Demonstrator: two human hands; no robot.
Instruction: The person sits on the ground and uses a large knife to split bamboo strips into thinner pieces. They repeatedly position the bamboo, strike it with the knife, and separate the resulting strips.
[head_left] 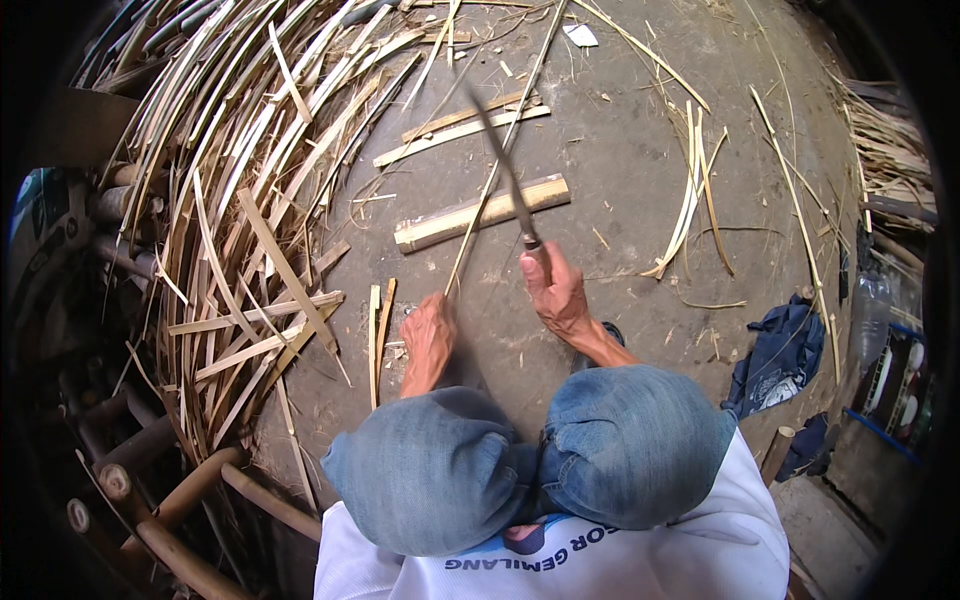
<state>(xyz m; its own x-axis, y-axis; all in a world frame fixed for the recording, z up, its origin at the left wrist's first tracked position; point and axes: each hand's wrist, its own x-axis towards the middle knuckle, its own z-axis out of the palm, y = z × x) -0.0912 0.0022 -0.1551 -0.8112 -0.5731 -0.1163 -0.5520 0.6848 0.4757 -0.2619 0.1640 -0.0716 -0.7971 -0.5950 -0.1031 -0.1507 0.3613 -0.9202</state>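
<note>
My left hand (428,330), just ahead of my left knee, is closed around the near end of a long thin bamboo strip (468,243). The strip runs away from me over the floor and past the top edge of the view. In my right hand (556,298) is the handle of a long-bladed knife (518,202), its blade pointing ahead and slightly left, blurred toward the tip. Blade and strip cross in the picture; whether they touch I cannot tell. Beneath them lies a split bamboo piece (425,234), with two flat bamboo slats (460,136) beyond it.
A large heap of bamboo strips (230,130) fills the left side, with bamboo poles (190,490) at lower left. Loose curved strips (692,190) lie on the grey floor (620,130) at right. Dark blue cloth (775,355) rests near my right knee. More strips (890,150) are piled far right.
</note>
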